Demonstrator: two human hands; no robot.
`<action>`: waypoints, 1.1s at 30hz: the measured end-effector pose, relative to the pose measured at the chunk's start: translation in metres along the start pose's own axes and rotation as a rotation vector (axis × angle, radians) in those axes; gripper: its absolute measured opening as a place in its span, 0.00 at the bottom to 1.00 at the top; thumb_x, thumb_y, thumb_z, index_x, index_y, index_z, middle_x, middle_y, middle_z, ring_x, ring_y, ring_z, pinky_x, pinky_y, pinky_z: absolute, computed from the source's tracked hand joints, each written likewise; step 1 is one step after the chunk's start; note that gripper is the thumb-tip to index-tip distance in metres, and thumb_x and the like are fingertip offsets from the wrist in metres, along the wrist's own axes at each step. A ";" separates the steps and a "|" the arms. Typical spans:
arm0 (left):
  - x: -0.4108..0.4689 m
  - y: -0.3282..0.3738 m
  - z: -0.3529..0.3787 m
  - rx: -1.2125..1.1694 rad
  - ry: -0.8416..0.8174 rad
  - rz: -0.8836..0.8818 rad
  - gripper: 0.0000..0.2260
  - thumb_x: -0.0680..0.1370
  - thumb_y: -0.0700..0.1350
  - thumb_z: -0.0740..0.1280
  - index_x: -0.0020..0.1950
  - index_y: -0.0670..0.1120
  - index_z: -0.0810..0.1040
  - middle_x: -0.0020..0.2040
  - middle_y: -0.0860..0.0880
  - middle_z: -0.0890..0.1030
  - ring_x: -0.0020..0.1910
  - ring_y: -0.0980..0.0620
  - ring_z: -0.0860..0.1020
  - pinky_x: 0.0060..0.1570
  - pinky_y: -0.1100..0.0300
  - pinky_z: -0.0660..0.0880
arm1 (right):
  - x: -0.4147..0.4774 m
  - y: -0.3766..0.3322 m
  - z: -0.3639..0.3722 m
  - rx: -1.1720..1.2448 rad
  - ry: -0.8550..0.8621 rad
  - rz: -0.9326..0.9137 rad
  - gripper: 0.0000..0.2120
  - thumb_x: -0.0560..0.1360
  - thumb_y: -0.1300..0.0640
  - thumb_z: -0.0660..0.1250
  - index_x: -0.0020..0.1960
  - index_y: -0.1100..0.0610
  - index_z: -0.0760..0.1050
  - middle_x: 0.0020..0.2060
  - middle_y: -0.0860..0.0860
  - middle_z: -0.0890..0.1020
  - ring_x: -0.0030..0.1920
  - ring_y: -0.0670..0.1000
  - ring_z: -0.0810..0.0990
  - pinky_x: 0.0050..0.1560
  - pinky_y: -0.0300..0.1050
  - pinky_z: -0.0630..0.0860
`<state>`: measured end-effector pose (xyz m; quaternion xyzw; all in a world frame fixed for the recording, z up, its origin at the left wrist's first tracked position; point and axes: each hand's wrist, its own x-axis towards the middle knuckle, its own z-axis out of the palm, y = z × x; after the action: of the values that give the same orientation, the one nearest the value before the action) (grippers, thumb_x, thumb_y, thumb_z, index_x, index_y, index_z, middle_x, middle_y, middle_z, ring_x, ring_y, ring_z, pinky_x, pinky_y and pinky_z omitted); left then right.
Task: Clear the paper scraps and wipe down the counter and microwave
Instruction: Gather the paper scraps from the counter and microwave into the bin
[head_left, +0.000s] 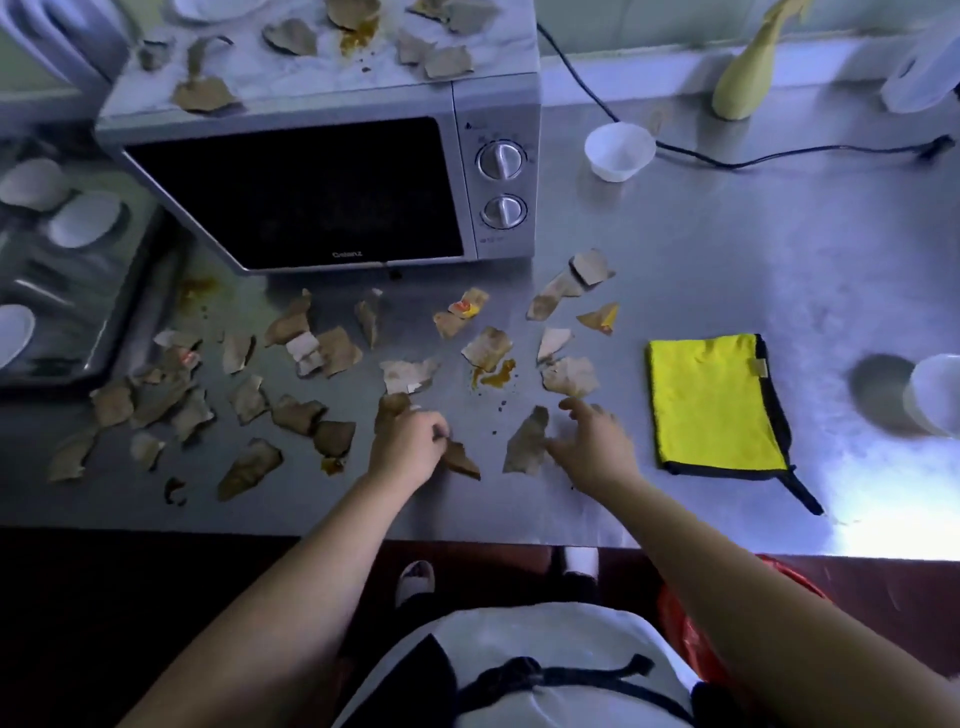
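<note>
My hands among torn brown paper scraps (337, 353) on the grey steel counter (727, 270).
My left hand (408, 441) pinches one scrap (463, 461); my right hand (595, 441), fingers spread, holds nothing.

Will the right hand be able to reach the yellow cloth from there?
Probably yes. The right hand is open, and the yellow cloth lies flat just to its right with only bare counter between. The left hand grips a paper scrap.
</note>
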<state>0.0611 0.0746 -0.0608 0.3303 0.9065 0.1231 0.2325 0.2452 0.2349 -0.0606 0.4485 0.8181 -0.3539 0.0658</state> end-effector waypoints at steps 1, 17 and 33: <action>-0.005 0.003 -0.001 -0.025 0.011 -0.042 0.10 0.75 0.42 0.71 0.38 0.56 0.76 0.38 0.56 0.73 0.38 0.52 0.75 0.34 0.60 0.64 | 0.008 -0.002 0.000 -0.053 -0.020 -0.026 0.25 0.77 0.44 0.65 0.72 0.49 0.69 0.67 0.54 0.75 0.65 0.60 0.71 0.64 0.56 0.69; -0.092 0.071 -0.005 -0.782 0.056 -0.348 0.02 0.75 0.37 0.72 0.45 0.40 0.80 0.33 0.49 0.79 0.28 0.58 0.75 0.33 0.68 0.72 | 0.002 -0.003 -0.036 0.647 -0.063 0.063 0.06 0.72 0.66 0.70 0.41 0.58 0.74 0.36 0.56 0.80 0.26 0.43 0.77 0.22 0.36 0.72; -0.082 0.091 -0.010 -0.746 0.031 -0.073 0.07 0.76 0.41 0.71 0.50 0.53 0.79 0.45 0.54 0.85 0.46 0.56 0.82 0.50 0.62 0.77 | -0.042 -0.011 -0.062 1.042 -0.427 0.070 0.13 0.72 0.59 0.74 0.55 0.61 0.77 0.47 0.59 0.86 0.48 0.56 0.86 0.50 0.49 0.79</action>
<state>0.1608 0.0884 0.0105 0.1882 0.8138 0.4416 0.3276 0.2746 0.2419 0.0086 0.3668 0.4884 -0.7917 0.0113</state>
